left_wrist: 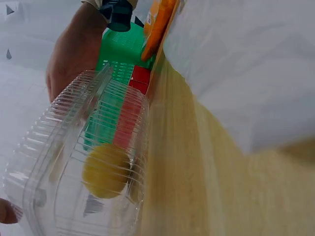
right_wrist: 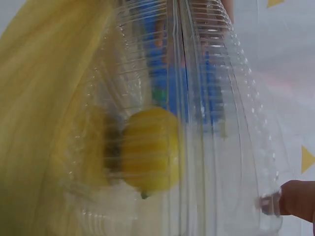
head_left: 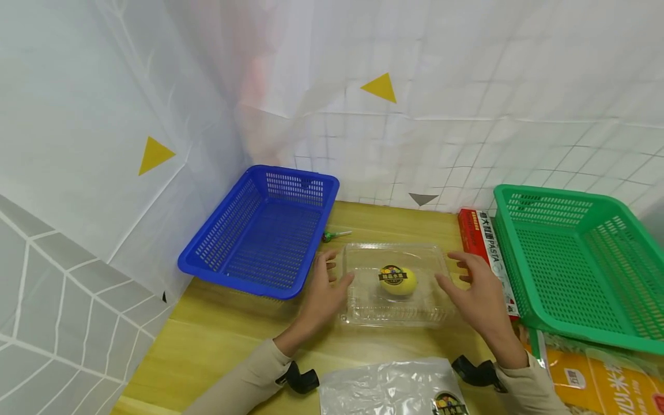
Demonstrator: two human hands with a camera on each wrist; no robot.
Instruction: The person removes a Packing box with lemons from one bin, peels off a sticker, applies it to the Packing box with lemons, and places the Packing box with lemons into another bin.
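Note:
A clear plastic clamshell box [head_left: 365, 300] lies on the table with its lid down over a round yellow fruit [head_left: 407, 286]. On the lid sits a fruit-pattern sticker [head_left: 393, 275] with a black band. My left hand [head_left: 323, 295] is beside the box's left edge, fingers spread and thumb over the rim. Along the right edge, my right hand [head_left: 481, 297] faces it with thumb and fingers apart. In the right wrist view the right thumb [right_wrist: 297, 197] is right at the lid's edge. Through the clear wall the fruit [left_wrist: 106, 170] shows in the left wrist view.
A blue basket [head_left: 270, 230] stands at the left, a green basket [head_left: 570, 259] at the right. Between box and green basket lies a red pasta box [head_left: 474, 236]. A lollipop [head_left: 332, 235] lies by the blue basket; nearer are a stickered plastic bag [head_left: 384, 383] and an orange packet [head_left: 596, 374].

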